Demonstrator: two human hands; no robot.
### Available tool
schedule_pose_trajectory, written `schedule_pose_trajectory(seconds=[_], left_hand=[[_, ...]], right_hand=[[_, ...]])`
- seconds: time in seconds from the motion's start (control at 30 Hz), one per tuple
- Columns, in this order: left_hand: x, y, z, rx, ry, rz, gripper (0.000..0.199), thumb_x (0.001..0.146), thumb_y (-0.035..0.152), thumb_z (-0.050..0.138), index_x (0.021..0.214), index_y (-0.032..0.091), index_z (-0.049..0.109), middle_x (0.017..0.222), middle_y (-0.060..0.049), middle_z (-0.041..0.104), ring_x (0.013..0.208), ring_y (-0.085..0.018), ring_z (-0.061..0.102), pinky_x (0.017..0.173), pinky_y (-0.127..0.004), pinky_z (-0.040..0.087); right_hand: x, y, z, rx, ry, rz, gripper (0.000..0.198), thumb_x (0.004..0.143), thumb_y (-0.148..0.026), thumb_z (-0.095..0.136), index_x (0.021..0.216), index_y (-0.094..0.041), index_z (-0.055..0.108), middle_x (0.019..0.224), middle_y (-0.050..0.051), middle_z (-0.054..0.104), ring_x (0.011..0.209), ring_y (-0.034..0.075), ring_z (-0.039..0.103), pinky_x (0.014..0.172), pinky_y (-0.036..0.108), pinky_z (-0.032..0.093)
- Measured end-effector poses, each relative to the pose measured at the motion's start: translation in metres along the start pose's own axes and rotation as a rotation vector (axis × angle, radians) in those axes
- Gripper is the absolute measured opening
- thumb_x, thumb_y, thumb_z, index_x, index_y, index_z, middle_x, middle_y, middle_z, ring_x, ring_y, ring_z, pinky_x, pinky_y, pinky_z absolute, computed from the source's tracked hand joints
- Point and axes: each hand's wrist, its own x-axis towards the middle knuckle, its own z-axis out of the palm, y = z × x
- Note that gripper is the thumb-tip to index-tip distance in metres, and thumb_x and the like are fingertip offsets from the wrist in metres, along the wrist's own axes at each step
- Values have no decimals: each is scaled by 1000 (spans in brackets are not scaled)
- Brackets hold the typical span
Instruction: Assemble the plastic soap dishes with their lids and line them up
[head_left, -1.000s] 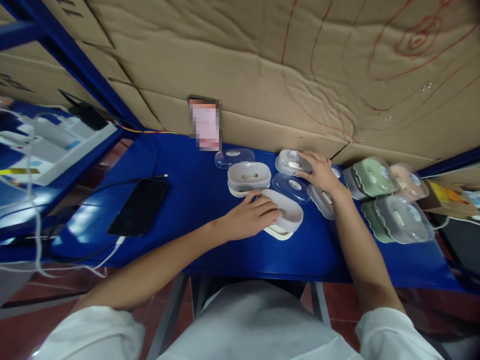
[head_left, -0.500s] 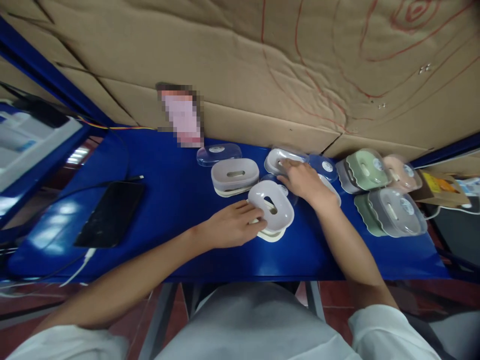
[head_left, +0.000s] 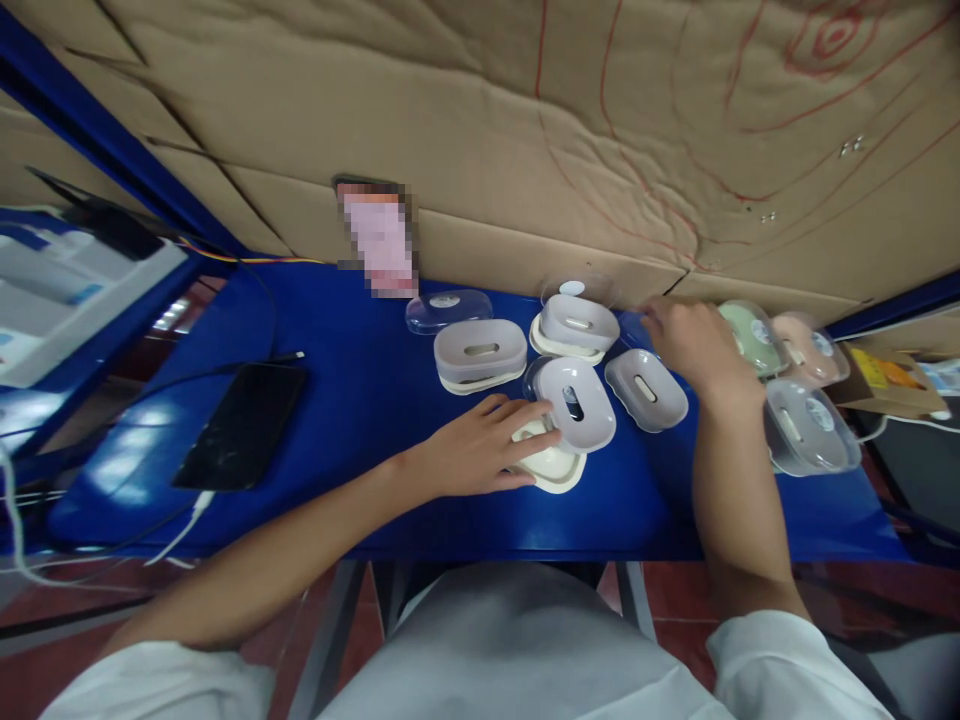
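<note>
My left hand [head_left: 491, 445] has its fingers and thumb at the cream base [head_left: 559, 470] of a soap dish, its fingertips against the edge of the pale inner tray [head_left: 589, 415]. That tray sits tilted, partly off the base, with a clear lid behind it. At the back right, my right hand [head_left: 697, 345] closes over a clear lid [head_left: 636, 328]; its fingertips are partly hidden. Just left of that arm lies a grey-white soap dish [head_left: 649, 390]. Two more pale soap dishes on cream bases stand behind: one at left [head_left: 480, 350], one in the middle [head_left: 577, 325].
Green [head_left: 750, 335], peach [head_left: 810, 345] and grey lidded dishes [head_left: 810, 425] crowd the right side, beside a small cardboard box [head_left: 892, 375]. A clear lid [head_left: 450, 310] lies at the back. Leftward are a black phone [head_left: 240, 425] and cables. Cardboard [head_left: 480, 150] walls the back.
My right hand has left the middle dish and moved right to the clear lid. The inner tray near my left hand has shifted right, baring more of its cream base.
</note>
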Motion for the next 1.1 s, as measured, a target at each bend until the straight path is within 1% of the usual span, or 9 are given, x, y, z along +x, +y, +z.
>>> schedule_pose_trajectory(seconds=[0.1,0.2,0.3,0.47,0.63,0.77,0.9,0.97,1.1], left_hand=[[-1,-1,2,20,-33,-32,60,104,49,67,156,23,54,162,-20,50,114,-32,68,103,-49,51],[-1,-1,4,31,-37,-46,58,106,49,63,156,23,54,163,-19,50,111,-31,69,102,-49,52],[-1,-1,4,43,-29,-31,58,106,49,63,156,22,54,162,-19,51,112,-31,69,100,-48,54],[0,-4,7,57,-9,-49,56,107,48,62,157,24,55,162,-19,51,113,-31,69,106,-52,53],[2,-10,13,35,68,-89,55,106,44,66,155,22,56,161,-21,51,128,-35,66,109,-53,53],[3,-13,14,42,105,-99,54,105,43,66,154,21,57,157,-22,55,131,-36,64,104,-52,56],[3,-12,12,56,113,-86,51,106,41,65,152,20,59,155,-22,57,128,-36,65,101,-51,57],[2,-11,11,49,112,-78,48,107,38,63,151,20,59,155,-22,57,128,-35,65,103,-51,56],[2,-11,10,75,118,-69,44,108,35,60,149,20,61,154,-20,58,126,-33,66,104,-50,55]], right_hand=[[-21,11,9,-62,-231,113,33,100,-44,65,123,-22,76,118,15,81,109,36,76,93,48,58],[-45,14,32,-33,-258,43,40,97,-51,70,125,-22,75,127,17,78,114,38,75,90,47,59],[-63,18,47,25,-190,-54,46,106,-45,55,143,-20,66,142,19,71,125,38,71,98,47,58],[-70,31,45,195,25,-34,53,112,-47,35,145,-18,66,126,18,80,112,38,77,94,47,58],[-65,22,45,367,212,-117,51,113,-45,35,146,-21,65,134,14,77,120,33,75,104,47,56],[-64,24,42,359,250,-247,42,110,-40,43,140,-27,70,152,10,67,144,30,61,121,53,44],[-55,63,33,103,393,183,57,106,-45,53,158,-21,54,171,21,43,159,41,39,126,70,30],[-46,86,29,8,318,431,77,101,-51,61,166,-15,42,173,30,34,159,49,35,122,76,28],[-34,107,28,-21,147,518,78,97,-51,64,164,-17,46,161,28,51,147,50,48,116,73,36]])
